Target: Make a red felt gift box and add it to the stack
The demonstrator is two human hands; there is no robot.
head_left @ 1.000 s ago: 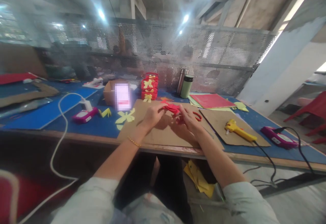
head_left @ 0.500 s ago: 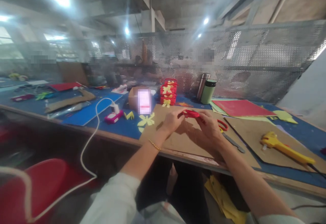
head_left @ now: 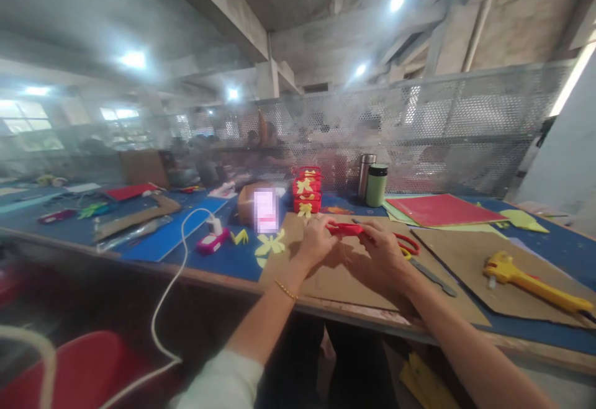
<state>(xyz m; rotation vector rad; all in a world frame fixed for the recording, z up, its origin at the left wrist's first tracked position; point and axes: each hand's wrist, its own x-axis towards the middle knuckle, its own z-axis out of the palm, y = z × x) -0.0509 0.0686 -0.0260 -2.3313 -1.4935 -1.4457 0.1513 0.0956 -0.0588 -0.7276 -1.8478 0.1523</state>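
Note:
Between both hands, above a brown cardboard sheet [head_left: 335,285], is a folded red piece [head_left: 345,229] of soft sheet material. My left hand [head_left: 317,241] pinches its left end, while my right hand [head_left: 382,249] grips the right end with closed fingers. Its exact kind is hard to make out. Beside my right hand lie scissors [head_left: 413,246] with red and yellow handles, partly hidden by that hand. Left of the cardboard are yellow petal-shaped cutouts [head_left: 270,245]. A red box-like stack with yellow bows [head_left: 307,190] stands behind my left hand.
On a second cardboard sheet [head_left: 459,254] at right lies a yellow glue gun [head_left: 531,282]. Behind it are red sheets [head_left: 444,209]. A green flask [head_left: 377,187] stands near the mesh screen. At left are a lit phone [head_left: 265,210] and a purple power socket [head_left: 213,241] with a white cable.
The camera view has swung left and then tilted up. Both hands keep hold of the red piece, which now looks flatter and narrower than a second ago.

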